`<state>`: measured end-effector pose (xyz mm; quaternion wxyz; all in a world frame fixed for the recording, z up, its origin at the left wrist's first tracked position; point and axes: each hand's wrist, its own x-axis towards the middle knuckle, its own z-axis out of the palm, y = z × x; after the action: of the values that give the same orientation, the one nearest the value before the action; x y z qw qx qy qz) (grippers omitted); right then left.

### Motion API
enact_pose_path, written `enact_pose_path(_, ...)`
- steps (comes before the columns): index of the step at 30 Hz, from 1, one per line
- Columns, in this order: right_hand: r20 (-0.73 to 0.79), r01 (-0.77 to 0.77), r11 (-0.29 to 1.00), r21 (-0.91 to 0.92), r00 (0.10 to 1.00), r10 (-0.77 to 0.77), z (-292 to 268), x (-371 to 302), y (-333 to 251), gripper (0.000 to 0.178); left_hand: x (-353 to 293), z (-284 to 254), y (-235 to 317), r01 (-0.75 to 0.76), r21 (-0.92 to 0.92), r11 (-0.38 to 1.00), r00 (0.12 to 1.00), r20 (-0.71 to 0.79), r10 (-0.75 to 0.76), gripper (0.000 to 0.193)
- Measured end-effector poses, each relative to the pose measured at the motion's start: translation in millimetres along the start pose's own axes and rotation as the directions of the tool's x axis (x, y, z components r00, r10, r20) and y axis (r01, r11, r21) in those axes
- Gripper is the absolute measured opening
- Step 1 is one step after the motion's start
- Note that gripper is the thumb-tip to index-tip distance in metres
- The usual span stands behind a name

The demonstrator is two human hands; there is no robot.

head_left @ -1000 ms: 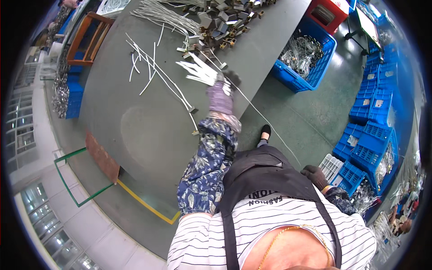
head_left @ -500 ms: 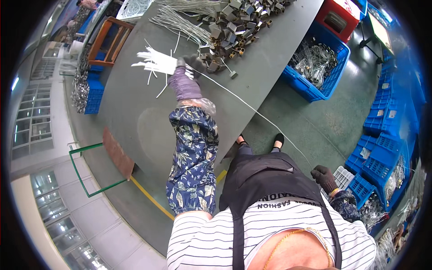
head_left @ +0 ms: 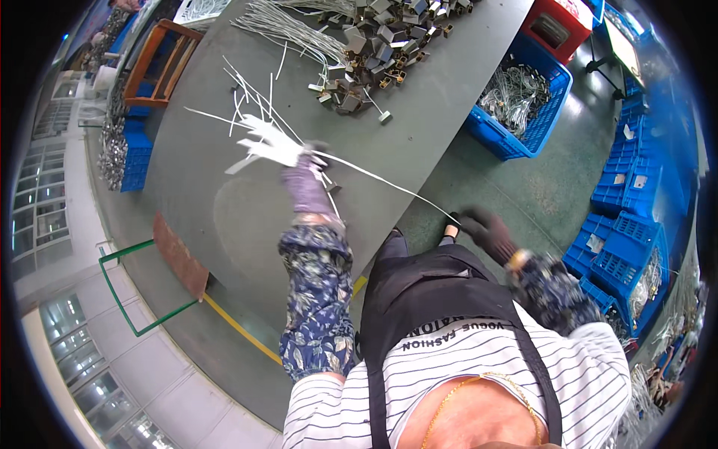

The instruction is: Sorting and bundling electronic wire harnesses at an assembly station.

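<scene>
My left hand (head_left: 305, 179), in a purple-grey glove, is closed around a bundle of flat white strips (head_left: 273, 144) above the grey table (head_left: 258, 206). A long thin white wire (head_left: 381, 178) runs from this hand over the table edge to my dark-gloved right hand (head_left: 486, 233). The right fingers look closed on the wire's end, though motion blurs them. Thin loose white wires (head_left: 258, 97) lie near the bundle. A small metal block (head_left: 333, 187) shows beside my left hand. Farther back is a pile of metal blocks (head_left: 389, 45), next to many pale wires (head_left: 288, 34).
Right of the table, a blue crate (head_left: 552, 112) holds wired metal parts, with a red box (head_left: 557, 30) behind it. Blue crates (head_left: 624, 239) are stacked at far right. An orange-brown wooden frame (head_left: 158, 63) and a green metal frame (head_left: 120, 295) stand at the left.
My right hand has swung up and left toward the table edge, and the wire now spans a shorter way. My left hand has come nearer my body with the strips.
</scene>
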<state>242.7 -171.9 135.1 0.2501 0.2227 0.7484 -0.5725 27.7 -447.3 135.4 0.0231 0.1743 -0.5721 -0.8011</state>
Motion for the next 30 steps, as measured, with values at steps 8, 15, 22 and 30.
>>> enact_pose_path(8, -0.161, 0.487, 0.728, -0.483, 0.767, -0.621, 65, 146, -141, 0.057, 6, -39, -27, 0.055, 0.818, 0.572, 0.986, 0.045, -0.159, 0.021)
enact_pose_path(15, 0.018, 0.281, 0.881, 0.381, 0.95, -0.311, 40, 150, -131, 0.032, -35, 7, -14, 0.39, -0.082, 0.917, 0.889, 0.294, -0.352, 0.026)
enact_pose_path(22, 0.032, -0.214, 0.949, 0.232, 0.977, 0.213, -17, -49, 46, 0.022, -53, 76, -91, 0.545, -0.255, 0.798, 0.825, 0.329, -0.459, 0.022)
enact_pose_path(30, -0.091, -0.429, 0.896, 0.111, 0.894, 0.439, -65, -133, 163, 0.019, -32, 86, -24, 0.142, -0.245, 0.959, 0.97, 0.229, -0.085, 0.03)
